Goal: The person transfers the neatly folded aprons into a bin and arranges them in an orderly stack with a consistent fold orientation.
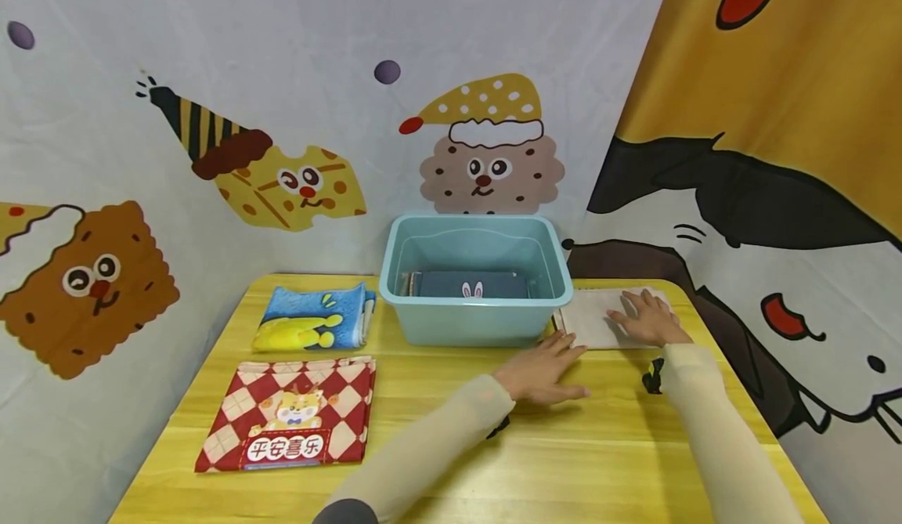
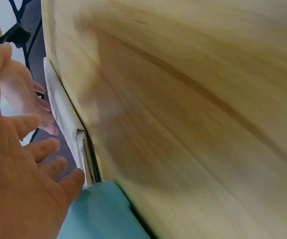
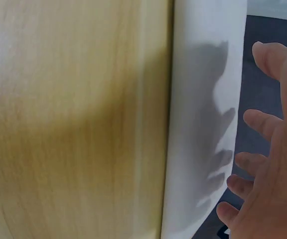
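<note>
My right hand (image 1: 644, 319) hovers over a flat, whitish folded item (image 1: 592, 316) at the back right of the table, fingers spread and holding nothing. Its shadow falls across that item in the right wrist view. The left hand (image 1: 541, 371) stretches out palm down before the bin's right front corner, also with spread fingers and nothing in them. A light blue plastic bin (image 1: 465, 324) stands upright at the back. Inside lies a dark blue-grey folded item (image 1: 503, 283) with a rabbit-ear print, its lower part hidden by the front wall.
To the bin's left is a folded blue-and-yellow cloth (image 1: 299, 320). Nearer the front lies a folded red-and-cream checked cloth (image 1: 289, 414) with a cartoon animal and lettering. A printed curtain (image 1: 317, 62) hangs right behind the yellow wooden table (image 1: 564, 477).
</note>
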{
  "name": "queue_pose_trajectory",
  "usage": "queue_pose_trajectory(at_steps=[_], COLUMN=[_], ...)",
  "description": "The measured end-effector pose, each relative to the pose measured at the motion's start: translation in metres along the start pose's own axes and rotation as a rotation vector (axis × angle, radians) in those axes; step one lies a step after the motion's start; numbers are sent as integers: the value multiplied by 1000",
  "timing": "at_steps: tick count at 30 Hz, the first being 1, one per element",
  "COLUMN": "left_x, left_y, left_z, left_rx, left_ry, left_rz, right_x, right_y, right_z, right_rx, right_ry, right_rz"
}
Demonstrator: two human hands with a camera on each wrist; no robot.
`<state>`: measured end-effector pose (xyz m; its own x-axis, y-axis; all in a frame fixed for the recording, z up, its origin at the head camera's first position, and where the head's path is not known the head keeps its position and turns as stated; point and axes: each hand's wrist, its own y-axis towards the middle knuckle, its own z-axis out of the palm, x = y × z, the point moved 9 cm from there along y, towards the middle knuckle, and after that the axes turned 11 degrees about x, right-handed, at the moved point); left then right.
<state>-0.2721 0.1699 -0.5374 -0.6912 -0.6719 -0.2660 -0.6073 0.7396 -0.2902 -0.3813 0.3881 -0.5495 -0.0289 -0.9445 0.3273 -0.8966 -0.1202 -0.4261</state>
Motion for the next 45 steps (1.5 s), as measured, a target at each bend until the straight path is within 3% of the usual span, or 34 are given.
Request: queue_pose_trajectory(at_steps=[7,16,34,45], left_x=[-1,4,6,-1], left_y=[18,22,18,8], left_z=[6,9,9,12], left_rx=[43,78,82,58], left_ry=[24,19,-56,-16], left_rz=[-72,-146,-146,-93], right_x=[-8,-7,-1,-5], right_y=[-3,2,-10,-22], right_z=[4,3,10,21], right_rx=[13,19,0,-4], right_ry=[-13,-42,-76,-74], right_rz=[-10,-31,-14,-11])
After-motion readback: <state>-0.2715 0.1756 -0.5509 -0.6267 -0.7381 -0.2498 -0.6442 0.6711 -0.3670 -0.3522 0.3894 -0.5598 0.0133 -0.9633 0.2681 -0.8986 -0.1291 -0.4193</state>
